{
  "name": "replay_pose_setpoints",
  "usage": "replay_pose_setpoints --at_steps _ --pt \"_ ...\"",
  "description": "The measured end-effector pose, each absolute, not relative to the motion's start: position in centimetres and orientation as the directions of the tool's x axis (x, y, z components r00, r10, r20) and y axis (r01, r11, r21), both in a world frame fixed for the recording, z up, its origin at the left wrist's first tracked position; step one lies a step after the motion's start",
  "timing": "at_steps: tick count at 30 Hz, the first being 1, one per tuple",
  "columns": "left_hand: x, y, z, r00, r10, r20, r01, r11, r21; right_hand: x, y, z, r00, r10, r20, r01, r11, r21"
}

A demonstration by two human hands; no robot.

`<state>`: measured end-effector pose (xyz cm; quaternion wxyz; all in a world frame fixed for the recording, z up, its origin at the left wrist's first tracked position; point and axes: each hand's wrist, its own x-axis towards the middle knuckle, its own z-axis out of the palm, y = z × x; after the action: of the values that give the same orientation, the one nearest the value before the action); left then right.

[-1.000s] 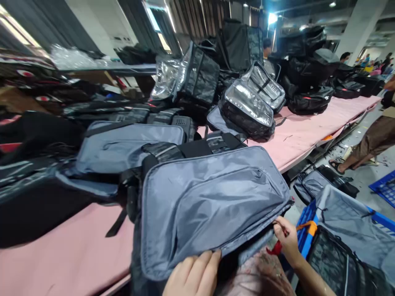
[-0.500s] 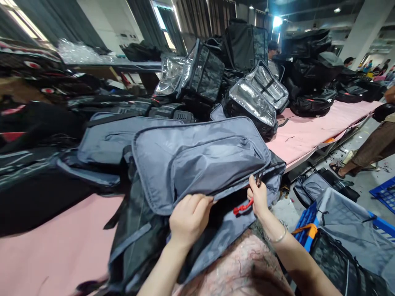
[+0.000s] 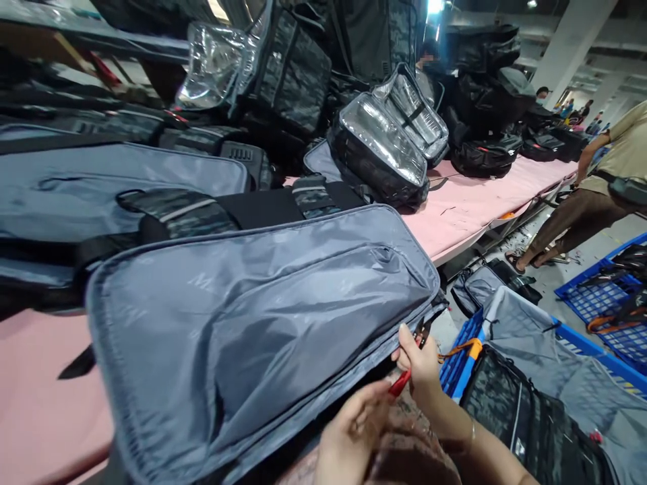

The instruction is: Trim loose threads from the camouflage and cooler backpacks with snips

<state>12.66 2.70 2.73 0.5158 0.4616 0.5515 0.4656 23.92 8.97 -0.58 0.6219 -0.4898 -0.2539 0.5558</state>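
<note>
A backpack with a grey lining lies in front of me, its flap opened out and a zipped inner pocket facing up. My right hand is at the flap's right lower edge, closed around small thread snips with dark blades pointing up. A red cord hangs from the snips. My left hand is below the flap's lower edge, close to the cord. Its fingers are loosely bent and slightly blurred, with nothing seen in them; whether they touch the cord I cannot tell.
Silver-lined bags and black bags are piled along the pink table. Another grey-lined bag lies behind at left. Blue crates with bags stand on the floor at right. A person stands beyond them.
My left hand has let go of the flap edge and moved down and right, toward the red cord. The backpack's flap lies lower and nearer, with its shoulder straps now showing behind. My view has turned right.
</note>
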Motion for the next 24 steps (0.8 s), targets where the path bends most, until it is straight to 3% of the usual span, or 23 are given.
replay_pose_setpoints --at_steps 3,8,11,19,24 --pt "13.8 4.1 2.1 -0.105 0.907 -0.409 -0.280 0.367 0.887 23.9 8.3 -0.7 0.226 0.951 -0.212 -0.414 -0.104 -0.904" --pt "14.7 5.3 2.3 -0.117 0.849 -0.515 -0.506 0.395 0.767 25.2 7.2 -0.2 0.191 0.976 -0.105 -0.283 -0.048 -0.958" --pt "15.3 5.3 2.4 -0.100 0.846 -0.523 -0.530 0.400 0.748 26.4 5.7 -0.2 0.226 0.974 0.015 -0.126 0.045 -0.991" --pt "15.7 5.5 2.1 -0.118 0.835 -0.538 -0.470 0.431 0.771 28.6 2.8 -2.0 0.346 0.932 0.106 0.185 0.043 -0.982" --pt "15.7 5.6 0.8 -0.139 0.873 -0.468 -0.431 0.372 0.822 27.6 5.2 -0.8 0.366 0.872 0.325 0.302 0.219 -0.928"
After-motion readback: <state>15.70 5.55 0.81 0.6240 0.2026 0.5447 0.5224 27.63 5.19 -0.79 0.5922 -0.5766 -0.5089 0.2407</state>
